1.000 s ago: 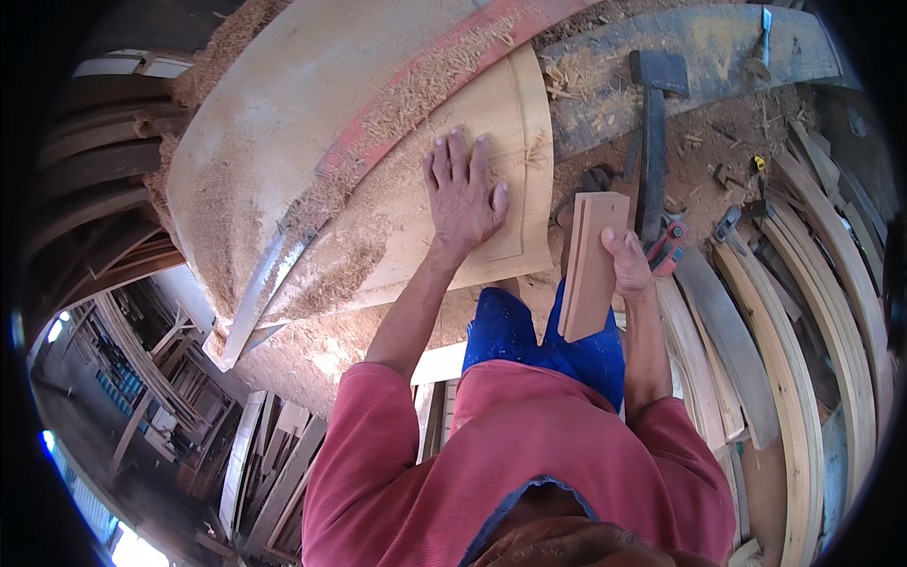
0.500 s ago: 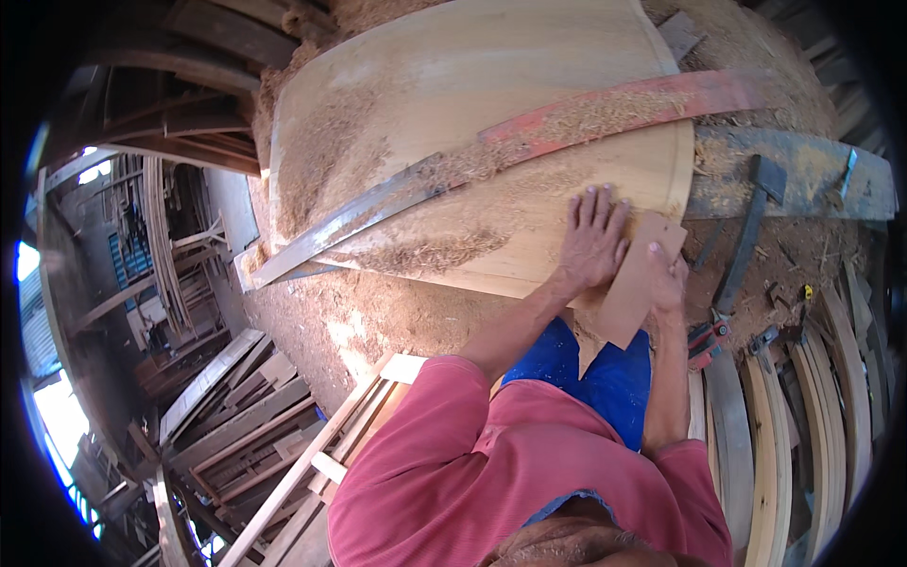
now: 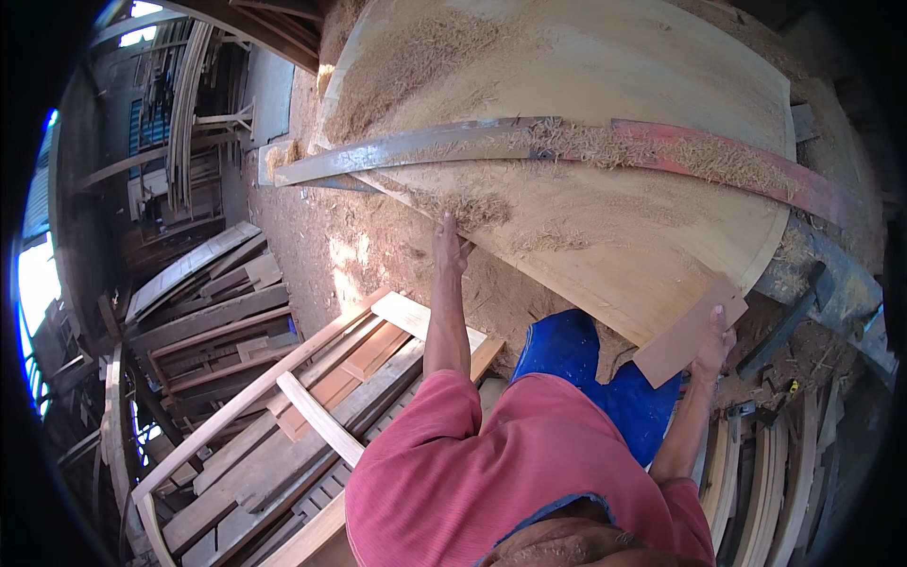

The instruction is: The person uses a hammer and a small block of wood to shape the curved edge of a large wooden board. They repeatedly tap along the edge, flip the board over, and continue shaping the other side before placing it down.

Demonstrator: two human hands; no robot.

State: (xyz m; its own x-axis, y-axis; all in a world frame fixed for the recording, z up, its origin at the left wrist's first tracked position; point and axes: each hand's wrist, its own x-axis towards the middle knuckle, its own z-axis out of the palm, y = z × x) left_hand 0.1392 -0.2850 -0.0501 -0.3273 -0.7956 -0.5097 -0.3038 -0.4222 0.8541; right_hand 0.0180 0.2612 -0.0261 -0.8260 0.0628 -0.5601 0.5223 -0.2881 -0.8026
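Left hand: reached forward to the near edge of the big panel, seen nearly edge-on; one finger pointed away from the body, thumb a little apart; spread of the remaining fingers could not be told, nor whether the fingertips touched the panel.
Right hand: closed on the flat brown board, thumb laid on its upper face near the outer long edge; other fingers mostly hidden.
Flat brown board: held at a slant over the panel's near right corner, lower end above the blue shorts; contact with the panel unclear.
Big panel: broad, pale wood, spread in front of the person.
Curved strip: lay across the panel, grey metallic toward the left, red toward the right, dusted with shavings.
Shavings heap: on the panel by its near edge, just beyond the left hand; more shavings lay scattered farther up.
Pale wooden frame: lower left, open-sided, with a crosspiece; brown and grey boards showed within its outline, some lengthwise.
Dark tool: right of the board, long-handled, close to a blue-grey plank.
Curved timbers: side by side, lower right, past the right forearm.
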